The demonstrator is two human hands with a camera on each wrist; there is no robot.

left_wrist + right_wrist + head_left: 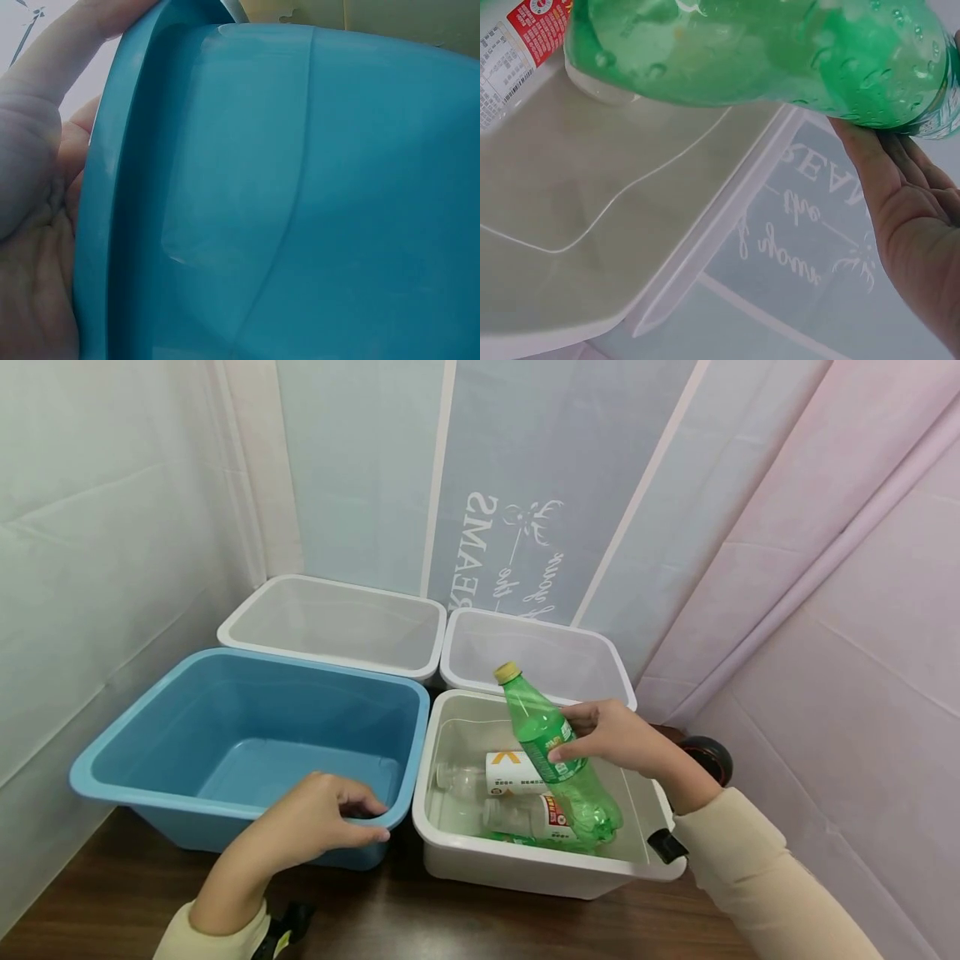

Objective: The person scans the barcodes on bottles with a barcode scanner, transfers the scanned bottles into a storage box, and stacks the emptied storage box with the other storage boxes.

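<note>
My right hand (pixel 617 737) grips a green plastic bottle (pixel 534 714) with a yellow cap around its label. The bottle leans, cap up to the left, its base low over the front right of the grey-white tub (pixel 555 870). In the right wrist view, the green bottle (pixel 765 52) spans the top, with the hand (pixel 915 202) at its side. My left hand (pixel 318 822) holds the near right corner of a blue tub (pixel 180 802), thumb outside and fingers over the rim. The left wrist view shows that rim (pixel 112 157) against the hand (pixel 37 210).
Inside the grey-white tub lie clear bottles with white labels, one with an orange mark (pixel 512 772), another with a red patch (pixel 553 814). Two white tubs, one left (pixel 330 587) and one right (pixel 622 681), stand behind. A dark round object (pixel 708 758) sits beyond the right wrist.
</note>
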